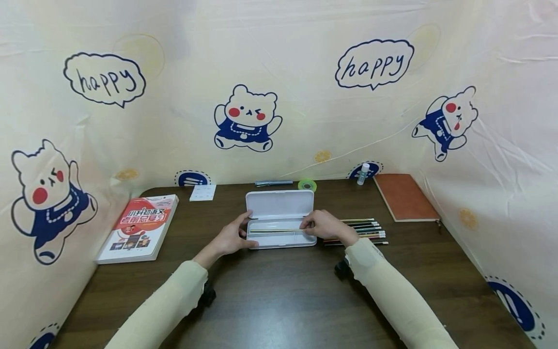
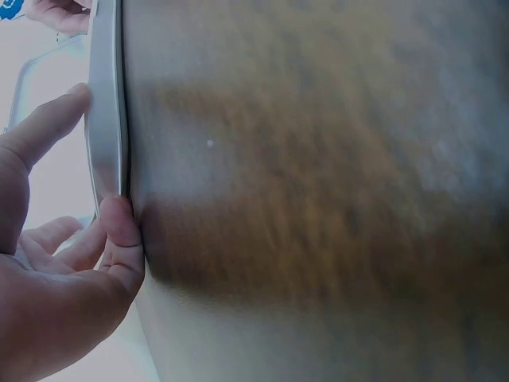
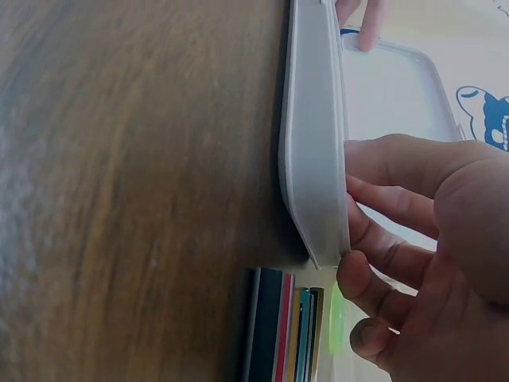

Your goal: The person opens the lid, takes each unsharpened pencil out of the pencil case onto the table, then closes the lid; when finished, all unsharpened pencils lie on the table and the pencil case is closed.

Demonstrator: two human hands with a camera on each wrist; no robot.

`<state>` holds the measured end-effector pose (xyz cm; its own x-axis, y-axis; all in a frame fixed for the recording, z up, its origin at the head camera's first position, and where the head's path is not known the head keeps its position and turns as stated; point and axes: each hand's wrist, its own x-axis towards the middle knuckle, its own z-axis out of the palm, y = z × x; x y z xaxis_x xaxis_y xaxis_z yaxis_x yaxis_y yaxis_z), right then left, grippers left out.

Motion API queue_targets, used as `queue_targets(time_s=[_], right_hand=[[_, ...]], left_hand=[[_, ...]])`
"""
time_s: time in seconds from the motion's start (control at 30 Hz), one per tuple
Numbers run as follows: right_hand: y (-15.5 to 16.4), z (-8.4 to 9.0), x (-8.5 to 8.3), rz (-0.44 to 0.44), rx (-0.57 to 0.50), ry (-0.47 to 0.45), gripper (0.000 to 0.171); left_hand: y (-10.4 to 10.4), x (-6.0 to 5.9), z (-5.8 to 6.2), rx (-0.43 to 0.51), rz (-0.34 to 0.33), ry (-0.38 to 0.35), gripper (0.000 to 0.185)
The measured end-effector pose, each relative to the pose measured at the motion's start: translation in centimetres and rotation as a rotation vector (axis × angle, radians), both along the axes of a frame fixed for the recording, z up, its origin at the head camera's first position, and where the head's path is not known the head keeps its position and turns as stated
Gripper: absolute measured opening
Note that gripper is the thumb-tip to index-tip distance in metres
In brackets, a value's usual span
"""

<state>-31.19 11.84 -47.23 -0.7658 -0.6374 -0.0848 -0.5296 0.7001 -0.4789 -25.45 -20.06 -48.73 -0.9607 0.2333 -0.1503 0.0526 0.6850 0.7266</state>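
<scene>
An open white pencil case (image 1: 281, 213) lies at the middle of the brown table (image 1: 279, 295), its lid (image 1: 279, 204) tipped back. One pencil (image 1: 274, 230) lies lengthwise in the tray. My left hand (image 1: 235, 236) holds the case's left end, its thumb (image 2: 119, 231) pressed on the front rim (image 2: 103, 119) and its index finger on the far side. My right hand (image 1: 320, 227) curls over the right end (image 3: 314, 159), and its fingertips (image 3: 362, 239) reach into the tray to pinch the pencil's end. A row of several pencils (image 1: 364, 231) (image 3: 286, 334) lies just right of the case.
A red and white book (image 1: 139, 228) lies at the left. An orange notebook (image 1: 405, 196) lies at the back right. Along the back edge are a white card (image 1: 203, 192), a pen (image 1: 273, 183), a green tape roll (image 1: 307, 184) and a small bottle (image 1: 363, 173). Printed cloth walls three sides.
</scene>
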Motion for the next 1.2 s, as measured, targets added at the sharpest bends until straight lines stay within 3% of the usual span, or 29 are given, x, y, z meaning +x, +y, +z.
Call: queue_targets(time_s=[0.33,0.63,1.2], right_hand=[[-0.1,0.1,-0.2,-0.047,-0.024,-0.035,0.010],[0.8,0.5,0.0,-0.041,-0.091,0.013,0.010],[7.3,2.3,0.9,-0.093,-0.150,0.007,0.005]], left_hand=[[0.1,-0.1,0.2,0.001,0.002,0.006,0.102],[0.2,0.0,0.2,-0.002,0.014,-0.006,0.103],[0.3,0.2,0.4,-0.002,0.022,-0.010,0.101]])
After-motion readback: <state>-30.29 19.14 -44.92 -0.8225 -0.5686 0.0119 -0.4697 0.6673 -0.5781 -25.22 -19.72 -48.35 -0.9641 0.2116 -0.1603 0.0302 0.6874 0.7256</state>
